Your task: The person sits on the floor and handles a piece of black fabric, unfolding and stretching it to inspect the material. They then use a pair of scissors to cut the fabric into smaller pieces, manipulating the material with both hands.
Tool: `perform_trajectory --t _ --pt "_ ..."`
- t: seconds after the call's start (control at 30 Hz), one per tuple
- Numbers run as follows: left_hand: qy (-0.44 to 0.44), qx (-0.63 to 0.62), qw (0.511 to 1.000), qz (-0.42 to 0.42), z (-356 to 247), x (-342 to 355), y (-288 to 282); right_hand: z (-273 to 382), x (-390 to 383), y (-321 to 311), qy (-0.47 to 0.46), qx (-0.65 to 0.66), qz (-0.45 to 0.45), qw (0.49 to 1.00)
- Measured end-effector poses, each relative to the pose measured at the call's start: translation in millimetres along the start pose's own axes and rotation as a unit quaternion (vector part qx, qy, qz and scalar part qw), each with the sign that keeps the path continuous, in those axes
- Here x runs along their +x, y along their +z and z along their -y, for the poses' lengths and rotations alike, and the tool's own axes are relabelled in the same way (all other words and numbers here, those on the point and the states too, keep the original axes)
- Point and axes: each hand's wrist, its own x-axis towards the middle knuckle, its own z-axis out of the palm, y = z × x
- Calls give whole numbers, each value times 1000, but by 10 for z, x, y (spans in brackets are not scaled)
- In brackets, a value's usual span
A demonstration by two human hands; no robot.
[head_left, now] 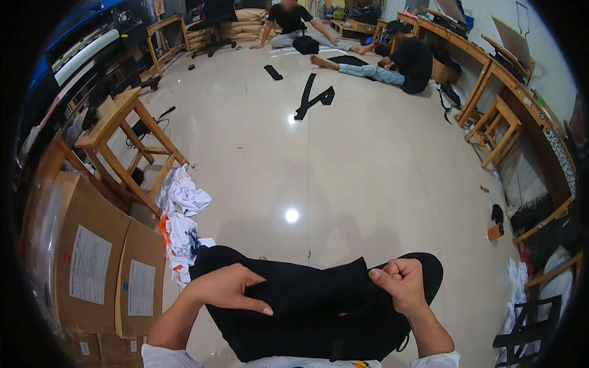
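Observation:
A piece of black cloth (319,291) is stretched over my lap, its raised far edge running between my two hands. My left hand (230,287) grips its left part, thumb lying across the top and the other fingers mostly hidden by the fabric. At the right, my right hand (400,282) has its fingers curled in and the thumb pressed against them, pinching the cloth's edge. Black material also covers my knees, and where the cloth ends against it is hard to make out. A small reddish spot shows near the middle of the cloth.
Cardboard boxes (92,254), crumpled white cloths (184,196) and a wooden stool (126,132) stand to my left. Black strips (313,98) lie on the tiled floor ahead. Two people (411,61) sit on the floor farther off. Wooden tables (472,55) line the right wall.

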Motion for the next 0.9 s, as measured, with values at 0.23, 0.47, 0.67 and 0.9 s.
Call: perform_trajectory --t 0.23,0.47,0.67,0.9 --pt "44 16 998 -45 282 -131 -40 101 21 -188 23 20 -54 998" --pt "-21 42 996 -75 520 -434 -79 245 26 -384 -5 48 -120 992" --pt "-46 24 989 -136 431 -753 -63 396 80 -848 -48 74 -146 985" --pt "82 68 983 -149 270 -888 -136 745 -38 -1553 -85 82 -245 962"
